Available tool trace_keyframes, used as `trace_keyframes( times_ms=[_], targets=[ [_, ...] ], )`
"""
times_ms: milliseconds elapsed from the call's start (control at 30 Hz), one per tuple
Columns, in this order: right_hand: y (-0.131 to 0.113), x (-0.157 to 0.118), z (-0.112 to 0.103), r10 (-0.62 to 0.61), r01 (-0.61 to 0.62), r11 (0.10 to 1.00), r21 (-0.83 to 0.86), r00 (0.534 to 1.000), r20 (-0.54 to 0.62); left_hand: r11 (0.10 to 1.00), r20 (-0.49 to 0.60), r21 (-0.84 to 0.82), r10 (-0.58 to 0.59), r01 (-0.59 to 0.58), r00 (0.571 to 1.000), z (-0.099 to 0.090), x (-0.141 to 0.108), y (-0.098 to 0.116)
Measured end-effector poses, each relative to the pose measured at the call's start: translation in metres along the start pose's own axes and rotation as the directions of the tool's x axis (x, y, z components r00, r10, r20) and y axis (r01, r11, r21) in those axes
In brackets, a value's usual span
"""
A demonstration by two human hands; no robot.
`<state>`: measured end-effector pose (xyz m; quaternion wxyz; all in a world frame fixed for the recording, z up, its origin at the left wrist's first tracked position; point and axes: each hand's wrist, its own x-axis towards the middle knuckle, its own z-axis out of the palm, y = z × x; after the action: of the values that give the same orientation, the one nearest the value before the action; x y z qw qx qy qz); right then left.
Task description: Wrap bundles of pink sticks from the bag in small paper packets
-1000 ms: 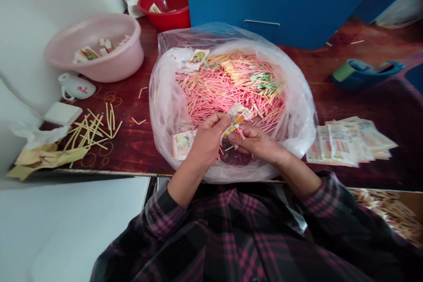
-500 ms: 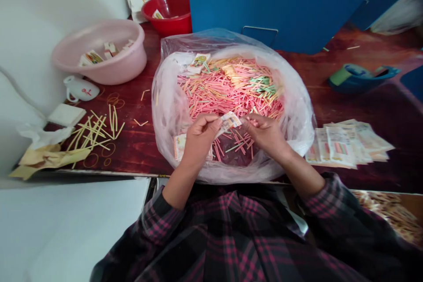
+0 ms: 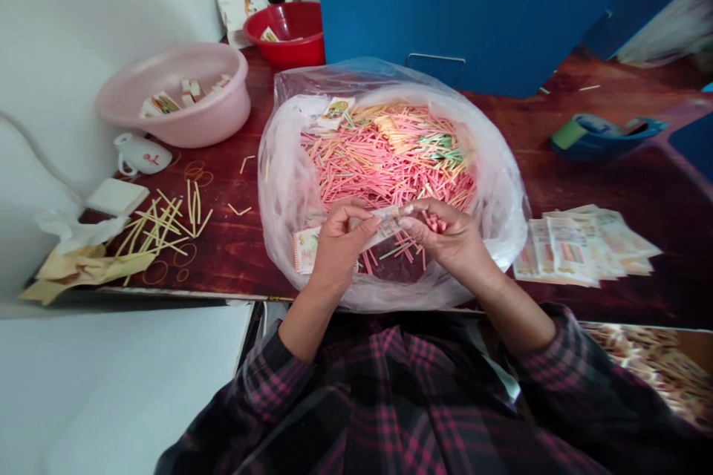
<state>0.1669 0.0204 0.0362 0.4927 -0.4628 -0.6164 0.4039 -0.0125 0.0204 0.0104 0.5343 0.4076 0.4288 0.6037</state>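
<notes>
Item: my two hands over a clear plastic bag (image 3: 281, 185) of thin pink sticks (image 3: 384, 163); printed paper slip (image 3: 384, 224) held between them, above the bag.

Detail: fingers of my left hand (image 3: 339, 245) pinch the slip; fingers of my right hand (image 3: 445, 234) curl shut around a few sticks, tips at the slip's far end; the bulk of the sticks lies loose in the bag, a large heap left; some packets (image 3: 161, 104) sit in a pink plastic basin (image 3: 172, 122); a fanned stack of printed papers (image 3: 571, 246) lies on the dark red wooden surface (image 3: 234, 252) to my right.
</notes>
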Motion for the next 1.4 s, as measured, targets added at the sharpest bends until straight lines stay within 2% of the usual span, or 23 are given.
trace_keyframes(
  times_ms=[67,167,267,333,400,500,600,700,767,833,933,1100,1167,1300,1400],
  targets=[
    [0.004,-0.002,0.003,-0.003,0.003,0.998,-0.062,1.000,0.008,0.999,0.002,0.043,0.023,-0.023,1.000,0.000,-0.002,0.001],
    [0.007,-0.005,0.003,-0.040,0.054,0.985,-0.162,0.995,0.091,0.971,0.043,0.189,0.139,-0.145,0.989,0.000,-0.005,0.004],
    [0.004,-0.006,0.000,-0.082,0.123,0.965,-0.232,0.981,0.177,0.896,0.161,0.331,0.255,-0.295,0.954,0.000,-0.006,0.010],
    [0.002,-0.006,-0.002,-0.093,0.142,0.960,-0.239,0.974,0.207,0.861,0.233,0.371,0.276,-0.348,0.932,0.001,-0.007,0.015],
    [0.002,-0.007,-0.002,-0.076,0.128,0.966,-0.225,0.971,0.225,0.839,0.287,0.395,0.274,-0.374,0.918,0.001,-0.007,0.020],
    [0.004,-0.008,-0.005,0.016,0.030,0.984,-0.174,0.966,0.259,0.828,0.310,0.409,0.270,-0.385,0.911,-0.002,-0.005,0.024],
    [0.003,-0.009,-0.014,0.121,-0.118,0.993,-0.028,0.954,0.273,0.868,0.220,0.387,0.243,-0.313,0.945,-0.004,-0.004,0.022],
    [-0.005,-0.006,-0.025,0.232,-0.270,0.941,0.202,0.953,0.194,0.967,0.097,0.231,0.089,-0.110,0.991,-0.001,-0.005,0.016],
    [-0.013,0.000,-0.028,0.255,-0.267,0.888,0.375,0.963,0.082,0.998,0.080,0.020,-0.065,0.063,0.995,0.003,-0.007,0.010],
    [-0.021,0.007,-0.026,0.205,-0.147,0.860,0.489,0.977,-0.066,0.965,0.103,-0.164,-0.190,0.205,0.976,0.009,-0.009,0.006],
    [-0.032,0.014,-0.013,0.104,0.012,0.885,0.465,0.969,-0.224,0.904,0.131,-0.287,-0.290,0.316,0.948,0.017,-0.012,0.002],
    [-0.036,0.018,0.017,-0.039,0.134,0.954,0.270,0.944,-0.328,0.878,0.132,-0.337,-0.315,0.341,0.940,0.024,-0.015,0.001],
    [-0.033,0.019,0.028,-0.065,0.158,0.960,0.233,0.929,-0.363,0.871,0.136,-0.351,-0.317,0.345,0.939,0.025,-0.016,0.000],
    [-0.030,0.018,0.042,-0.027,0.121,0.970,0.209,0.913,-0.407,0.871,0.146,-0.341,-0.322,0.353,0.936,0.026,-0.018,-0.002],
    [-0.029,0.010,0.047,-0.085,0.200,0.953,0.228,0.899,-0.430,0.865,0.139,-0.351,-0.331,0.359,0.933,0.027,-0.020,-0.002]
  ],
)
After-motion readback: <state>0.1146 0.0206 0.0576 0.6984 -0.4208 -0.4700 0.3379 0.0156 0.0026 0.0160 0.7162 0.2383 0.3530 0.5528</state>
